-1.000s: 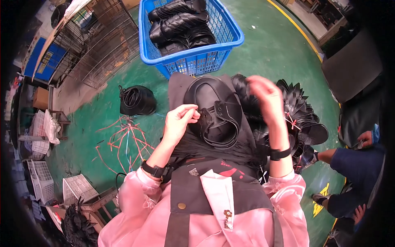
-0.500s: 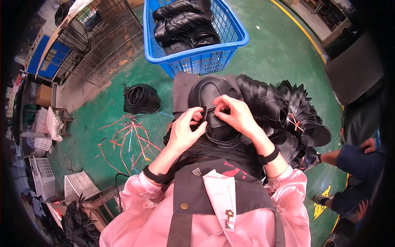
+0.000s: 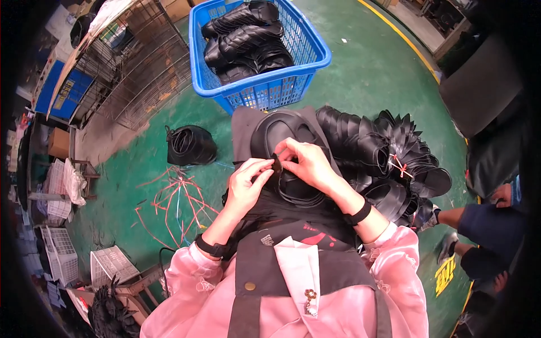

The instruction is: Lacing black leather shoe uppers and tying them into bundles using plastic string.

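Over my lap, both hands pinch a small black strip (image 3: 275, 164) between their fingertips. My left hand (image 3: 245, 183) is closed on its left side, thumb and fingers together. My right hand (image 3: 309, 164) is closed at its right side, and its fingers partly hide the strip. Under and beyond the hands lies a stack of black leather shoe uppers (image 3: 274, 134), resting on a dark grey cloth (image 3: 243, 130) across my lap. Whether the strip is joined to an upper cannot be made out.
Bundled black leather pieces (image 3: 360, 141) lie at my right, some tied with red string. Ahead stands a blue plastic basket (image 3: 262, 81) holding more. On the green floor at left are a black bundle (image 3: 194, 147) and loose red strings (image 3: 176, 198). Another person's leg (image 3: 487, 219) is at far right.
My hands have come closer together, and the right fingertips now meet the small black strip that the left hand held. The view has shifted slightly. The person at right has moved a foot.
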`<state>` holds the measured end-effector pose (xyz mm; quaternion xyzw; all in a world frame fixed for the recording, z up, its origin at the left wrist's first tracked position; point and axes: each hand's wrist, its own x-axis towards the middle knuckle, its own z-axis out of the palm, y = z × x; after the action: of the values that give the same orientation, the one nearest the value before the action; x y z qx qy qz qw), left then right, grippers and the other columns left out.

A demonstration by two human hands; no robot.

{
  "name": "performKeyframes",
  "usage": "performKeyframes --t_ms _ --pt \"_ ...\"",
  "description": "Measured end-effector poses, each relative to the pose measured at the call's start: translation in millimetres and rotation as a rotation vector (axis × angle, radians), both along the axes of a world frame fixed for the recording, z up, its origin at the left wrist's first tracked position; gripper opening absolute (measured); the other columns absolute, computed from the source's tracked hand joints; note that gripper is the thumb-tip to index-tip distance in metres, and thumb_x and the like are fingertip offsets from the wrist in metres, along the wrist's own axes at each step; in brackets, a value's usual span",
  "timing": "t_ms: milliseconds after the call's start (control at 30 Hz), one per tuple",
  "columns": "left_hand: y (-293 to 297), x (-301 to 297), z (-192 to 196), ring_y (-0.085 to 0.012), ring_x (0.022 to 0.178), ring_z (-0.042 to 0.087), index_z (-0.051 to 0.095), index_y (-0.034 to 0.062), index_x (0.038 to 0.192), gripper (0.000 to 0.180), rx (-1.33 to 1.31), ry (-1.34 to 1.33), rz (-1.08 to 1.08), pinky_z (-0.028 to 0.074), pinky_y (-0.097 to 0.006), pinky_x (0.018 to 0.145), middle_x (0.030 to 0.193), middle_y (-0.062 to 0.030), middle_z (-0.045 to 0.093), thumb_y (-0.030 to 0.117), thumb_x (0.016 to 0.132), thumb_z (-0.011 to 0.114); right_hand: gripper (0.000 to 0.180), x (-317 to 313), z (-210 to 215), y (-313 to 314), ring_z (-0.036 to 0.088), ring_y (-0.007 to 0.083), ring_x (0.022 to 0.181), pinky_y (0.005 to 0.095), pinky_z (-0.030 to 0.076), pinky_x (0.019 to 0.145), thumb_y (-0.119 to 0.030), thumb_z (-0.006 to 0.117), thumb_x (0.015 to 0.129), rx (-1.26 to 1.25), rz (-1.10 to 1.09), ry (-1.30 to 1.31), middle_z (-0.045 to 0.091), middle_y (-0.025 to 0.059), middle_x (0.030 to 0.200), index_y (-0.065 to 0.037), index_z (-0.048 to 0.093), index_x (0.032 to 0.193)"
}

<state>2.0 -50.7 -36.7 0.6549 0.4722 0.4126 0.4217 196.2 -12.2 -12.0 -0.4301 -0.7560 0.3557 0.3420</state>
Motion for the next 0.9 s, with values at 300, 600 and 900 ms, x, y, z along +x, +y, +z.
performKeyframes --t_ms 300,600,900 --pt "36 -22 26 -0.0229 0.074 0.068 0.047 0.0065 0.105 0.016 -0.261 -0.730 0.168 0.051 -0.026 0.050 0.103 -0.0190 0.064 0.020 0.098 0.053 0.051 21 16 -8 0.052 0.0298 0.107 0.0400 0.045 0.091 -0.014 0.080 0.063 0.301 -0.190 -0.285 0.055 0.0095 0.111 -0.008 0.057 0.107" --pt "64 -97 76 -0.0140 0.073 0.056 0.053 0.0020 0.115 0.022 0.127 -0.925 0.363 0.049 -0.026 0.068 0.083 -0.0066 0.058 0.009 0.094 0.056 0.026 47 -17 -4 0.052 0.0075 0.056 0.0258 0.042 0.055 -0.025 0.069 0.085 -0.222 -0.407 0.085 0.059 0.0024 0.063 -0.002 0.063 0.075" --pt "37 53 31 -0.0020 0.066 0.050 0.058 0.0042 0.119 0.030 -0.207 -0.220 -0.220 0.041 -0.019 0.057 0.080 0.0018 0.059 -0.001 0.089 0.058 0.024 53 -21 -2 0.045 0.0009 0.066 0.0192 0.037 0.058 -0.022 0.066 0.091 -0.461 -0.283 0.452 0.056 -0.0073 0.069 -0.002 0.062 0.077"
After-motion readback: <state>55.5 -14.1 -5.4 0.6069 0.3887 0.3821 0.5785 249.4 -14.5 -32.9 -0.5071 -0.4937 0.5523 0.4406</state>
